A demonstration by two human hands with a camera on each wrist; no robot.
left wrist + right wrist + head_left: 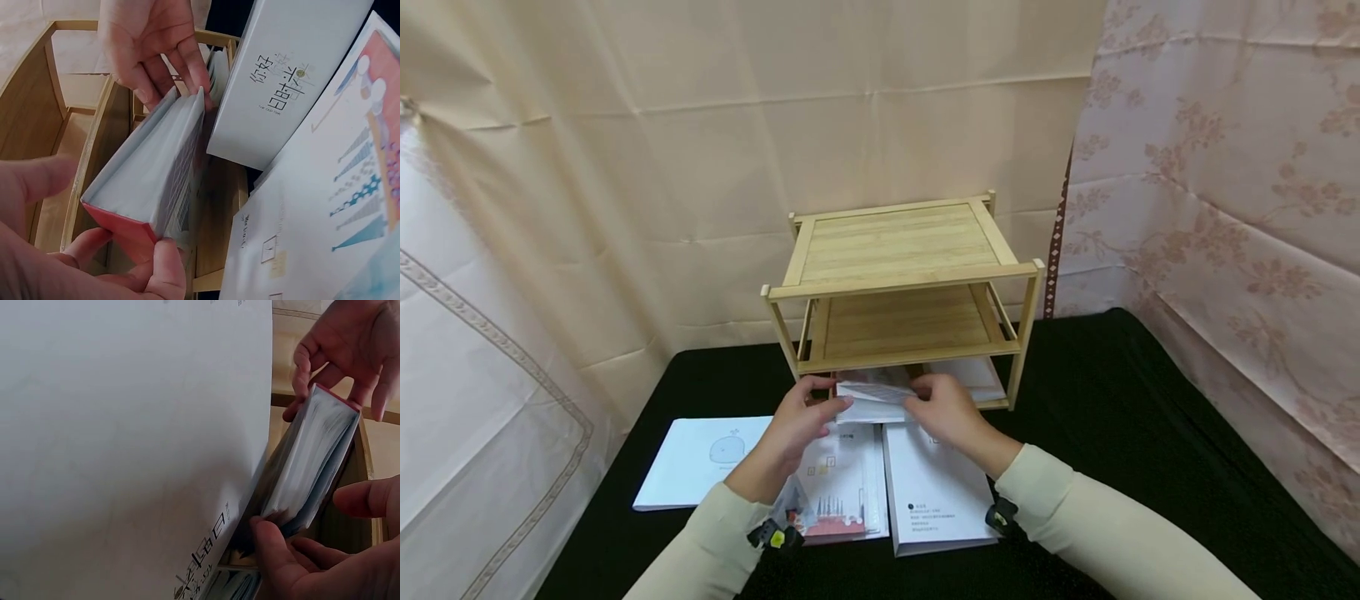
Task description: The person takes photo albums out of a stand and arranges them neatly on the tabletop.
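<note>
A black-covered table carries everything, with the wooden rack standing on it. Directly in front of the rack lie two books side by side, a picture book before its left half and a white book before its right half. The whale book lies flat on the table, forward and left of the rack.
</note>
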